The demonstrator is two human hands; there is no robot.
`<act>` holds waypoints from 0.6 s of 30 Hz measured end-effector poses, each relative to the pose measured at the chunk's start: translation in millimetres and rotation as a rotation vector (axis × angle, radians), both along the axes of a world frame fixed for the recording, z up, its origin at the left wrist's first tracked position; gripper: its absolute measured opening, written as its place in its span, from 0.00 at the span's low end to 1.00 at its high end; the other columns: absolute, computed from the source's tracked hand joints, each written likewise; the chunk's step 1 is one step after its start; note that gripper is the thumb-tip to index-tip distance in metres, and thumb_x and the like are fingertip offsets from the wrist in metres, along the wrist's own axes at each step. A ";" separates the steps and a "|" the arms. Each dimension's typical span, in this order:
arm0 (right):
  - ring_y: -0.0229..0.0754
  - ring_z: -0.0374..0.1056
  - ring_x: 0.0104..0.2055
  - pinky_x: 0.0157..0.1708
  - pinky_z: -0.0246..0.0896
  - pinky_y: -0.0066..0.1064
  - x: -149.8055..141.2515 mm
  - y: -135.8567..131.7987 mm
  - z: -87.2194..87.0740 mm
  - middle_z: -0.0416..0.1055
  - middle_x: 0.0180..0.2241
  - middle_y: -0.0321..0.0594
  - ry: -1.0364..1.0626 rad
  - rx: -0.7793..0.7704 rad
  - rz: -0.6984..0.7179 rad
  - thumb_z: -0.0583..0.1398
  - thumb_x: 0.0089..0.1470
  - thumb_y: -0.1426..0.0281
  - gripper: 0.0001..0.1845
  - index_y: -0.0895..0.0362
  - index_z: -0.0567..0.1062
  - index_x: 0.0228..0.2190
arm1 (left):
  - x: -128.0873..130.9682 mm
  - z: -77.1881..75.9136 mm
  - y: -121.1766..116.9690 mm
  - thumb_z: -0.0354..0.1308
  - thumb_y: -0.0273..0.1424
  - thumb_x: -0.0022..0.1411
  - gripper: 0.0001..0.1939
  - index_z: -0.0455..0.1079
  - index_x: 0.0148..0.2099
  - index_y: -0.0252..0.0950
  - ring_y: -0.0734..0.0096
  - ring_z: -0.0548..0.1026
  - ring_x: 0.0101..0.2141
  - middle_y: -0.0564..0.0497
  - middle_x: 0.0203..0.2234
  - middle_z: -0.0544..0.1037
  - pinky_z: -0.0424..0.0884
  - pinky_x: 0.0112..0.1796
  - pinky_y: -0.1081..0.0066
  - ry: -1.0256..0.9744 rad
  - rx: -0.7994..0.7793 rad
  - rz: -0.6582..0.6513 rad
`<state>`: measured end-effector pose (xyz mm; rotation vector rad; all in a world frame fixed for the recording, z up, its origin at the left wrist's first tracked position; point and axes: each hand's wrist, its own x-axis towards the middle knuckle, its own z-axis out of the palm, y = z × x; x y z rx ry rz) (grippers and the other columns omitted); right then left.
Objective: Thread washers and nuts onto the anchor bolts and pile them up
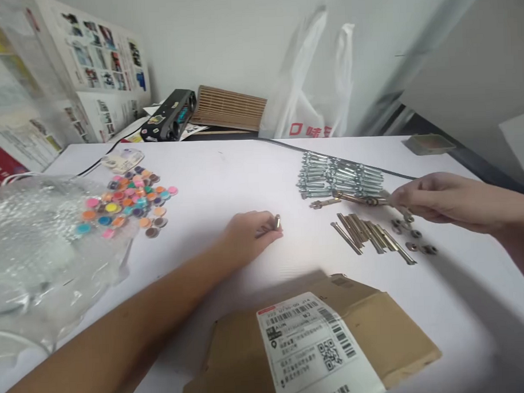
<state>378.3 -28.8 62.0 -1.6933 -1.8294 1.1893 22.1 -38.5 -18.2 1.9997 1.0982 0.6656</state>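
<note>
My left hand (250, 234) is closed near the table's middle, its thumb and fingers pinching a small brass-coloured bolt (277, 222) whose end sticks up. My right hand (443, 204) has its fingers pinched together above several small nuts (413, 235); motion blur hides what is between the fingertips. Loose brass-coloured bolts (369, 233) lie roughly side by side between the hands. Behind them, a few brass-coloured assembled pieces (326, 203) lie against a stacked pile of silver bolts (338, 175).
A cardboard box (395, 329) with a shipping label fills the near side. At left lie bubble wrap (44, 250) and a heap of coloured discs (128, 195). A white plastic bag (305, 97), a black device (171, 116) and a cable (398, 173) are at the back.
</note>
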 end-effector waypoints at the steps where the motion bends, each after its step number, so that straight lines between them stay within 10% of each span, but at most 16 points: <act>1: 0.32 0.37 0.17 0.17 0.33 0.36 -16.9 -4.8 3.6 0.44 0.14 0.32 0.052 -0.058 -0.063 0.58 0.56 0.53 0.27 0.53 0.60 0.13 | 0.0 -0.8 0.2 0.57 0.32 0.61 0.05 0.71 0.36 0.37 0.72 0.77 0.36 0.54 0.35 0.80 0.71 0.42 0.71 0.000 -0.002 -0.007; 9: 0.37 0.63 0.25 0.26 0.57 0.30 -161.9 -22.9 -27.7 0.66 0.20 0.35 0.282 0.394 0.013 0.61 0.55 0.57 0.14 0.54 0.79 0.30 | 0.7 3.6 -2.2 0.56 0.33 0.61 0.05 0.71 0.36 0.38 0.71 0.77 0.35 0.55 0.33 0.79 0.71 0.39 0.70 0.034 0.034 0.013; 18: 0.42 0.69 0.35 0.37 0.64 0.34 -169.0 -22.4 -40.8 0.74 0.29 0.37 0.355 0.597 -0.050 0.59 0.58 0.59 0.14 0.53 0.80 0.31 | 1.5 5.8 -1.2 0.56 0.33 0.61 0.06 0.73 0.37 0.38 0.70 0.77 0.36 0.55 0.33 0.80 0.71 0.42 0.69 0.031 0.016 0.011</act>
